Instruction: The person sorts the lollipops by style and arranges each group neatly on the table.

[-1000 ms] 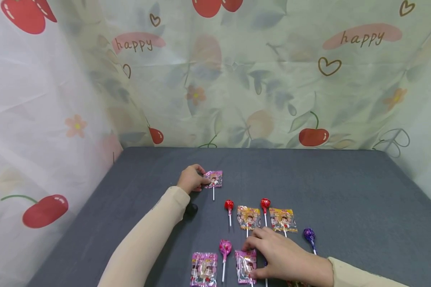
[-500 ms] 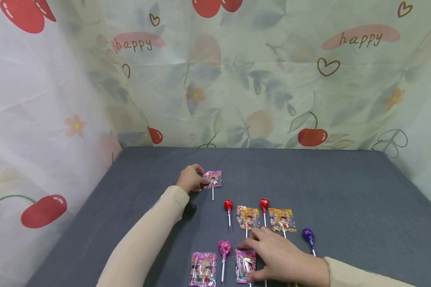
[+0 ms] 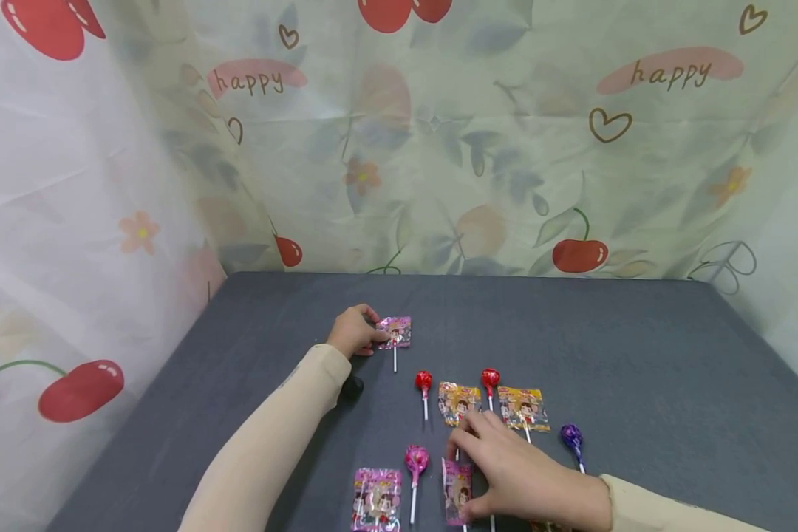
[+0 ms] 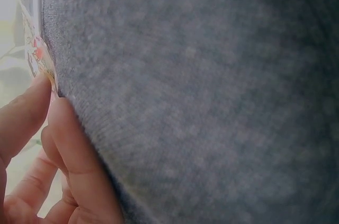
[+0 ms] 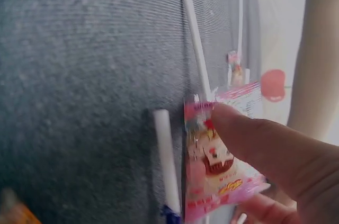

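Observation:
At the far left of the table, my left hand [image 3: 354,331] pinches the edge of a flat lollipop in a pink wrapper [image 3: 399,332], its white stick pointing toward me. The left wrist view shows thumb and finger meeting on that wrapper's edge [image 4: 43,60]. Near the front, my right hand [image 3: 532,473] holds another flat pink-wrapped lollipop [image 3: 457,493] between thumb and fingers. This packet is tilted up on one side; in the right wrist view the thumb lies across its printed face [image 5: 204,181]. A round pink lollipop [image 3: 416,459] lies just left of it.
Another pink packet [image 3: 377,499] lies front left. Behind the right hand are red lollipops [image 3: 423,380] and yellow-wrapped ones [image 3: 523,406]; a purple lollipop [image 3: 572,436] lies to the right. A black object [image 3: 352,388] sits beneath the left wrist. Printed curtains surround the grey table.
The pink packet in my right hand has turned up from lying flat and shifted slightly right, its near face now looking narrower. My left hand stays in place.

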Available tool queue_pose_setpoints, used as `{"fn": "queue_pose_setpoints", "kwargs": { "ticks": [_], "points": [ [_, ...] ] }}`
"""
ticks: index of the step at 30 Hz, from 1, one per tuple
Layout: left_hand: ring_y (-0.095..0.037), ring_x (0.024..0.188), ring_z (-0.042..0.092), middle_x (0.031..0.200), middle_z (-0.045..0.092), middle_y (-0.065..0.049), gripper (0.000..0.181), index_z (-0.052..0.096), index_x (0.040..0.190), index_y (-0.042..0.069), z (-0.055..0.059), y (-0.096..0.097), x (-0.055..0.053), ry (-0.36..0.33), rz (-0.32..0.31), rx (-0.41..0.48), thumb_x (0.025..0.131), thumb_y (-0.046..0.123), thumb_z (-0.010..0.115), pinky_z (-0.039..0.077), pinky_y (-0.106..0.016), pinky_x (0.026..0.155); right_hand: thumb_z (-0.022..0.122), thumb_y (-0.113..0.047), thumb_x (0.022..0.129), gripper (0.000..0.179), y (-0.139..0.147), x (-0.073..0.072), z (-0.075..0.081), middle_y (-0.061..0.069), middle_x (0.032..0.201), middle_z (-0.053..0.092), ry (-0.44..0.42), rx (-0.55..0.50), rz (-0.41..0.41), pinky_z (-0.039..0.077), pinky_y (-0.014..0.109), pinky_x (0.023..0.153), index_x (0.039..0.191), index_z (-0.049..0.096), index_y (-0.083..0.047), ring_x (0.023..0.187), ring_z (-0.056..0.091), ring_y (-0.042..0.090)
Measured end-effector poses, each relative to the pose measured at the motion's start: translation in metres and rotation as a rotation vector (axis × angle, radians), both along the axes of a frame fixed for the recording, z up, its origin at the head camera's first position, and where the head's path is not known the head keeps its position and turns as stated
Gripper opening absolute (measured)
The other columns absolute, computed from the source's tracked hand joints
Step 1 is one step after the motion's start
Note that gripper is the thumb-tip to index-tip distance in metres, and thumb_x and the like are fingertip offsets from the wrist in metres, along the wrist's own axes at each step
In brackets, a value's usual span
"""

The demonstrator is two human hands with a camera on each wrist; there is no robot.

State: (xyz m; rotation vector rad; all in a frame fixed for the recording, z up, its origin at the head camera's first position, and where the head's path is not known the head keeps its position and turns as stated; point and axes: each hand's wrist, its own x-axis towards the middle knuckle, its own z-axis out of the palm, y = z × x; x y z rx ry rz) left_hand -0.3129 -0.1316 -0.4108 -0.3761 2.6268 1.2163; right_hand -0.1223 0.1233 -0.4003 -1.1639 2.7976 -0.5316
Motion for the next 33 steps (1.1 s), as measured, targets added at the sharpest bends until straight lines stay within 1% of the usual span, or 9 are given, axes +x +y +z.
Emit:
{"fn": "queue_pose_setpoints", "kwargs": {
  "ticks": [4, 9, 12, 16, 19, 22, 24, 30, 33],
  "points": [
    [-0.014, 0.056, 0.052, 0.078, 0.055, -0.009, 0.037, 0.062, 0.108, 0.011, -0.001, 0.0, -0.001, -0.005, 0.006, 0.004, 0.078, 0.014, 0.082, 0.05, -0.023, 0.045, 0.084, -0.048, 0.066, 0.046, 0.002, -0.002, 0.003, -0.017, 0.093, 0.052, -0.01, -0.025, 0.027, 0.045, 0.031, 0.078, 0.092, 0.053, -0.027, 0.088, 0.048, 0.005],
    [-0.014, 0.056, 0.052, 0.079, 0.055, -0.009, 0.036, 0.062, 0.108, 0.011, 0.0, 0.001, 0.0, -0.008, 0.008, 0.007, 0.078, 0.013, 0.082, 0.05, -0.023, 0.045, 0.076, -0.046, 0.08, 0.029, 0.004, -0.006, 0.006, -0.021, 0.071, 0.048, -0.091, -0.092, 0.079, 0.036, 0.021, 0.069, 0.082, 0.052, -0.029, 0.066, 0.041, -0.005],
    [-0.014, 0.055, 0.052, 0.078, 0.055, -0.009, 0.036, 0.062, 0.109, 0.011, 0.001, 0.001, 0.001, -0.006, 0.006, 0.0, 0.079, 0.014, 0.081, 0.05, -0.023, 0.045, 0.075, -0.037, 0.084, 0.023, 0.005, -0.008, 0.007, -0.021, 0.069, 0.049, -0.174, -0.124, 0.091, 0.039, 0.017, 0.065, 0.082, 0.054, -0.027, 0.063, 0.042, -0.007],
    [-0.013, 0.054, 0.052, 0.077, 0.056, -0.008, 0.036, 0.062, 0.11, 0.01, 0.003, 0.002, 0.003, -0.002, 0.003, -0.007, 0.079, 0.014, 0.081, 0.05, -0.023, 0.045, 0.074, -0.027, 0.086, 0.016, 0.004, -0.009, 0.009, -0.022, 0.072, 0.053, -0.316, -0.137, 0.073, 0.043, 0.016, 0.06, 0.082, 0.058, -0.025, 0.065, 0.047, -0.006],
    [-0.013, 0.054, 0.052, 0.077, 0.056, -0.008, 0.037, 0.061, 0.11, 0.01, 0.003, 0.002, 0.003, -0.002, 0.002, -0.009, 0.079, 0.014, 0.081, 0.05, -0.023, 0.045, 0.072, -0.028, 0.087, 0.013, 0.006, -0.009, 0.01, -0.021, 0.074, 0.053, -0.314, -0.15, 0.092, 0.043, 0.015, 0.061, 0.081, 0.061, -0.025, 0.067, 0.048, -0.006],
    [-0.013, 0.055, 0.051, 0.078, 0.056, -0.008, 0.037, 0.061, 0.11, 0.011, 0.003, 0.002, 0.003, -0.005, 0.002, -0.01, 0.079, 0.014, 0.081, 0.05, -0.022, 0.045, 0.071, -0.029, 0.088, 0.011, 0.008, -0.01, 0.012, -0.021, 0.079, 0.053, -0.262, -0.189, 0.152, 0.045, 0.016, 0.064, 0.082, 0.064, -0.024, 0.071, 0.05, -0.005],
    [-0.013, 0.056, 0.051, 0.078, 0.055, -0.008, 0.036, 0.061, 0.109, 0.011, 0.004, 0.002, 0.002, -0.007, 0.004, -0.008, 0.079, 0.014, 0.081, 0.049, -0.022, 0.045, 0.07, -0.03, 0.089, 0.011, 0.009, -0.01, 0.016, -0.02, 0.081, 0.053, -0.288, -0.214, 0.165, 0.046, 0.017, 0.066, 0.082, 0.064, -0.025, 0.074, 0.051, -0.003],
    [-0.014, 0.056, 0.051, 0.078, 0.055, -0.009, 0.036, 0.061, 0.109, 0.011, 0.004, 0.002, 0.002, -0.01, 0.003, 0.0, 0.079, 0.013, 0.081, 0.049, -0.023, 0.045, 0.064, -0.032, 0.094, 0.012, 0.013, -0.011, 0.033, -0.015, 0.08, 0.059, -0.531, -0.317, 0.107, 0.048, 0.02, 0.062, 0.089, 0.061, -0.021, 0.07, 0.053, -0.003],
    [-0.014, 0.056, 0.051, 0.079, 0.055, -0.009, 0.036, 0.061, 0.109, 0.011, 0.004, 0.001, 0.002, -0.012, 0.002, -0.002, 0.079, 0.014, 0.081, 0.05, -0.023, 0.045, 0.061, -0.03, 0.096, 0.017, 0.015, -0.012, 0.041, -0.006, 0.081, 0.065, -0.675, -0.404, 0.061, 0.053, 0.025, 0.06, 0.097, 0.057, -0.014, 0.068, 0.059, 0.003]
  ]
}}
